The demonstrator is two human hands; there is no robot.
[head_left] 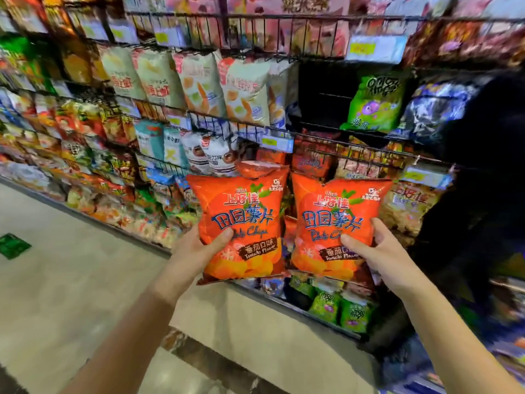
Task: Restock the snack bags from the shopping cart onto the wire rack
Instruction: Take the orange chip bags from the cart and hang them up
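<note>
I hold two orange tomato-flavour chip bags side by side in front of the wire rack (pixel 318 135). My left hand (pixel 196 251) grips the lower left part of the left bag (pixel 241 211), thumb across its front. My right hand (pixel 380 251) grips the lower right part of the right bag (pixel 338 214), thumb on the front as well. Both bags stand upright, level with the rack's lower tiers. More orange bags show behind them on the rack. The shopping cart is not in view.
The rack's tiers are packed with snack bags: pale shrimp-chip bags (pixel 244 89) above, green bags (pixel 375 100) at upper right and green bags (pixel 338 305) low down. A dark gap (pixel 321 95) sits beside the upper green bag. Tiled floor (pixel 71 265) lies to the left.
</note>
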